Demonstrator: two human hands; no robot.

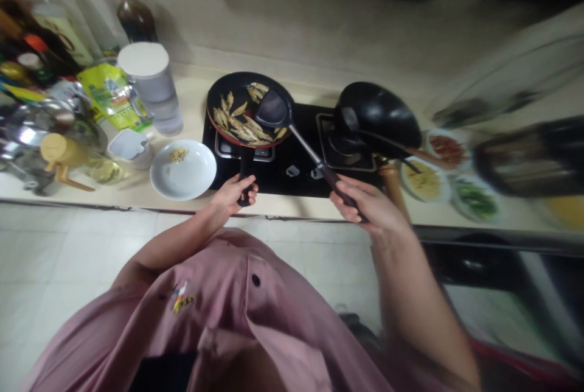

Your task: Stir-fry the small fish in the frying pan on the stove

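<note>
My left hand (236,193) is closed around the black handle of a frying pan (232,83) on the left burner. Several small browned fish (249,129) lie spread over the pan's floor. With its fingers wrapped round the dark grip, my right hand (365,200) holds a spatula (310,147). The spatula's broad black head is over the right side of the pan, among the fish; whether it touches the pan's floor I cannot tell. A white plate (194,164) with a little chopped garlic-like food (179,154) stands left of the pan.
A black wok (378,109) is tilted on the right burner of the stove (283,179). Beyond it are plates of red (446,147), yellow (422,180) and green chopped food (477,198). A lidded clear pitcher (157,97), a yellow-topped oil jug (64,151) and several bottles crowd the left.
</note>
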